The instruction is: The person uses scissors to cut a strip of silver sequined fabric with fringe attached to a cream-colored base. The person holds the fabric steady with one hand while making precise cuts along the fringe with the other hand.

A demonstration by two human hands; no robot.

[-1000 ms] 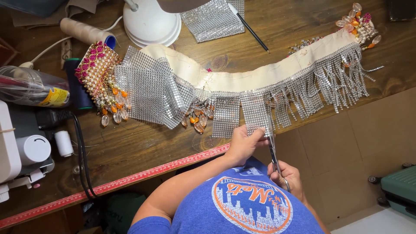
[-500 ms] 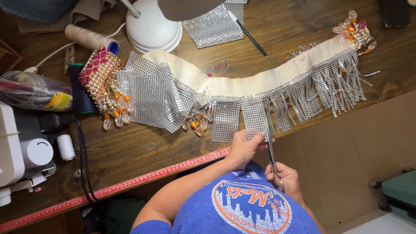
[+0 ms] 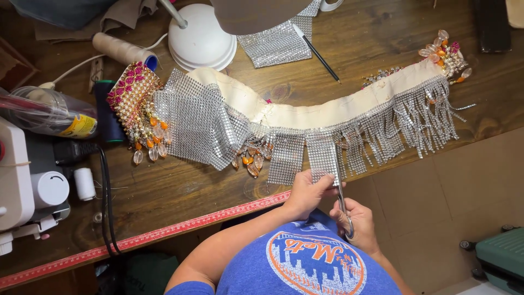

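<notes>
Right hand: closed around the handles of the scissors, near the body, just off the tabletop edge.
Scissors: the blades point away from the person, up along the right side of a rhinestone mesh panel; I cannot tell how far the blades are open.
Left hand: fingers pinched on the lower edge of this mesh panel, holding it flat, just beside the scissors.
Mesh panel: it hangs from the cream band of a long curved trim and lies at the near edge of the tabletop.
Red measuring tape: fixed along the near tabletop edge, left of the hands.
Trim, right part: silver fringe under the band, with orange and pink beads at the far end.
Trim, left part: a wide silver mesh piece and a pink and gold beaded end with orange drops.
Left side: a white sewing machine, a small white spool, a black cable.
Far side: a white lamp base, a loose mesh piece, a black pen, a cream thread cone.
</notes>
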